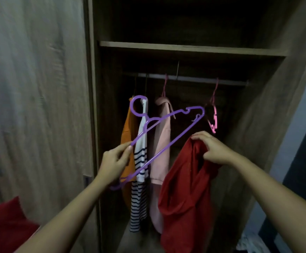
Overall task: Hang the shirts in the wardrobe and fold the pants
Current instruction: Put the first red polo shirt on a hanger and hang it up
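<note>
While a person stands at the open wardrobe, the left hand pinches one sloping arm of a purple hanger between thumb and fingertips. The hanger is tilted, its round hook up and away from that grip and its long bar running up toward the right hand. That hand's fingers are curled tight into the bunched top edge of a red shirt, which hangs slack straight below the grip and is not yet on the hanger. Just beyond the left hand's grip, three shirts already hang side by side: an orange shirt, a navy-and-white striped shirt and a pale pink shirt. Above and just behind the right hand's knuckles, a bare pink hanger dangles from the rail. Farther up sits a wooden shelf. Well to the left of both grips stands the wardrobe door, with a red cushion low beside it.
</note>
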Demonstrator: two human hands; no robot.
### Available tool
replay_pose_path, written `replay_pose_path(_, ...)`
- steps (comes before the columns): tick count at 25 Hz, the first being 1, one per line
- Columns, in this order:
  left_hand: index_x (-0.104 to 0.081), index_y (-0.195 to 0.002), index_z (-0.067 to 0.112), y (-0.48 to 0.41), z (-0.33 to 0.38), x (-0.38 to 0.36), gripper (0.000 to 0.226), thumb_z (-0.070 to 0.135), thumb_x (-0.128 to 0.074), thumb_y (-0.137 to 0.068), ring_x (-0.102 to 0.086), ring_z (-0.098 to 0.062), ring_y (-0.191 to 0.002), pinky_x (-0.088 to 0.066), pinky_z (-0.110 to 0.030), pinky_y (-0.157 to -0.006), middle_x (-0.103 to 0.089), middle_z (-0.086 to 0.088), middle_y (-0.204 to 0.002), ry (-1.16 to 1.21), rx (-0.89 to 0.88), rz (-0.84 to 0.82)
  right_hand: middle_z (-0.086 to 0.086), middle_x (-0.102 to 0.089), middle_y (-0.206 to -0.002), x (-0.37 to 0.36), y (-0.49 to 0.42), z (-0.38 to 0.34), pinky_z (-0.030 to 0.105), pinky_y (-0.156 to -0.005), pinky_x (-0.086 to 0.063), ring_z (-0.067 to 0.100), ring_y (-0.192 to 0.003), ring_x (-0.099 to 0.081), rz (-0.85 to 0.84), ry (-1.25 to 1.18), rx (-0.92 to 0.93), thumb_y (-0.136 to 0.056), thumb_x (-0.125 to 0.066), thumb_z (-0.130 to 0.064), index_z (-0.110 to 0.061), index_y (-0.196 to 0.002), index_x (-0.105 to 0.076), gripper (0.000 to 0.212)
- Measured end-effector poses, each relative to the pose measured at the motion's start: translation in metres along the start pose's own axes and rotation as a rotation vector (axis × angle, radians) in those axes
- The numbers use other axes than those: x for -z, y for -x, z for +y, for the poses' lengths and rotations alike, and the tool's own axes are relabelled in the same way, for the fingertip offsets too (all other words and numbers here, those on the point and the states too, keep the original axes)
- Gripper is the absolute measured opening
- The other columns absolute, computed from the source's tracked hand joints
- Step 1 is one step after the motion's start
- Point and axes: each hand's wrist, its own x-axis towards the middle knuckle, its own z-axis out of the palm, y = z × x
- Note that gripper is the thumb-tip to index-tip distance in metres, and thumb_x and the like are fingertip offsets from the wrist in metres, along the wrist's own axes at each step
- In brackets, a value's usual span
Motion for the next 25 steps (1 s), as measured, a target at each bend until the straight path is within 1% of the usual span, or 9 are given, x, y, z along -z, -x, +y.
replay_pose_path(3,-0.068,-0.099,0.05,0.02,-0.026,0.06,0.025,0.054,-0.055,-0.078,-0.061,0.011,-0.068,-0.047,-0.008,-0.066,-0.069,0.024,-0.072,0.115,0.001,-0.041,0.016,-0.04,-0.137,-0.01,-0.001,-0.011,0.007,-0.099,-0.017,0.025,-0.132,-0.037,0.083,-0.093,-0.092,-0.061,-0.053,0.022,0.003,-0.127,-0.049,0.069)
replay_pose_path(6,-0.067,-0.093,0.057,0.035,-0.032,0.107,0.024,0.063,-0.058,-0.072,-0.054,0.005,-0.052,-0.044,-0.01,-0.052,-0.063,0.015,-0.055,0.156,-0.009,-0.102,0.016,-0.038,-0.138,-0.02,-0.004,-0.024,0.008,-0.099,-0.018,0.025,-0.132,-0.036,0.128,-0.15,-0.159,-0.063,-0.052,0.023,0.004,-0.128,-0.048,0.068)
replay_pose_path(8,-0.069,-0.092,0.052,0.041,-0.029,0.129,0.033,0.072,-0.056,-0.07,-0.053,0.004,-0.049,-0.043,-0.011,-0.049,-0.061,0.012,-0.053,0.152,-0.026,-0.154,0.017,-0.038,-0.138,-0.027,-0.006,-0.036,0.009,-0.1,-0.018,0.026,-0.133,-0.036,0.155,-0.149,-0.162,-0.062,-0.051,0.023,0.004,-0.127,-0.048,0.068)
replay_pose_path(12,-0.07,-0.108,0.018,0.048,-0.023,0.135,0.072,0.076,-0.04,-0.077,-0.054,0.024,-0.065,-0.039,0.002,-0.065,-0.056,0.044,-0.064,0.013,-0.141,-0.27,0.015,-0.04,-0.139,-0.036,-0.013,-0.084,0.014,-0.105,-0.021,0.028,-0.133,-0.036,0.119,-0.119,-0.067,-0.064,-0.052,0.015,-0.001,-0.129,-0.049,0.067)
replay_pose_path(15,-0.072,-0.107,0.013,0.055,-0.026,0.109,0.073,0.073,-0.041,-0.08,-0.058,0.023,-0.082,-0.04,0.001,-0.075,-0.052,0.053,-0.081,0.003,-0.215,-0.284,0.001,-0.041,-0.141,-0.053,-0.019,-0.142,0.043,-0.108,-0.031,0.024,-0.132,-0.037,0.044,-0.078,0.067,-0.054,-0.041,-0.01,-0.018,-0.13,-0.05,0.077)
replay_pose_path(17,-0.073,-0.105,0.011,0.06,-0.029,0.092,0.059,0.06,-0.051,-0.079,-0.061,0.017,-0.088,-0.041,0.0,-0.077,-0.054,0.049,-0.088,0.065,-0.185,-0.181,-0.005,-0.045,-0.137,-0.058,-0.019,-0.168,0.043,-0.104,-0.034,0.019,-0.128,-0.04,0.014,-0.014,0.173,-0.057,-0.042,-0.018,-0.022,-0.129,-0.051,0.073)
replay_pose_path(20,-0.073,-0.102,0.008,0.062,-0.029,0.084,0.05,0.047,-0.053,-0.078,-0.06,0.019,-0.081,-0.044,-0.003,-0.073,-0.059,0.046,-0.08,0.181,-0.129,-0.061,-0.011,-0.064,-0.106,-0.048,-0.009,-0.175,0.034,-0.082,-0.039,0.014,-0.099,-0.059,0.202,0.359,0.352,-0.083,-0.036,-0.051,-0.028,-0.115,-0.057,0.044)
replay_pose_path(22,-0.074,-0.101,0.009,0.06,-0.02,0.091,0.046,0.045,-0.053,-0.08,-0.059,0.021,-0.074,-0.044,-0.005,-0.066,-0.061,0.043,-0.079,0.183,-0.143,-0.063,-0.006,-0.069,-0.077,-0.037,-0.007,-0.169,0.028,-0.058,-0.04,0.018,-0.071,-0.066,0.409,0.508,0.425,-0.093,-0.021,-0.057,-0.025,-0.092,-0.063,0.052)
replay_pose_path(25,-0.068,-0.113,0.022,0.051,-0.008,0.097,0.038,0.042,-0.049,-0.087,-0.067,-0.002,-0.087,-0.05,-0.027,-0.073,-0.071,0.014,-0.101,-0.231,-0.327,0.087,0.001,-0.064,-0.057,-0.029,-0.01,-0.173,0.023,-0.042,-0.03,0.028,-0.049,-0.063,0.499,0.545,0.395,-0.094,-0.027,-0.052,-0.02,-0.073,-0.053,0.046)
